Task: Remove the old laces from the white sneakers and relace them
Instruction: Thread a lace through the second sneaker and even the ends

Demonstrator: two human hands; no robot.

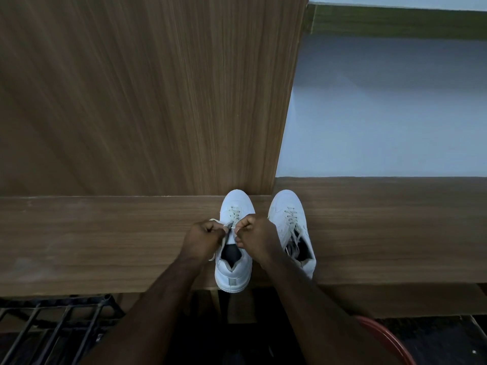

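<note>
Sneakers, white, two, side by side on brown wood-grain bench [105, 246], toes toward far edge against upright wooden panel [145, 96].
Left sneaker [233, 272]: heel overhanging near edge of bench; lace [234, 212] crossed through front eyelets, loosened at upper eyelets; dark interior visible.
Right sneaker [286, 214]: just beside first, apart from it, angled slightly; lace [293, 233] threaded at front, loose ends lying in and over opening.
Left hand [202, 239]: fingers curled, pinching lace end at left side of left sneaker's throat.
Right hand [257, 237]: fingers curled, pinching lace at right side of same throat.
Black metal rack [52, 322]: below near edge, left.
Red rounded rim [387, 338]: below near edge, right; identity unclear.
Pale wall [382, 114]: beyond far edge, right.
</note>
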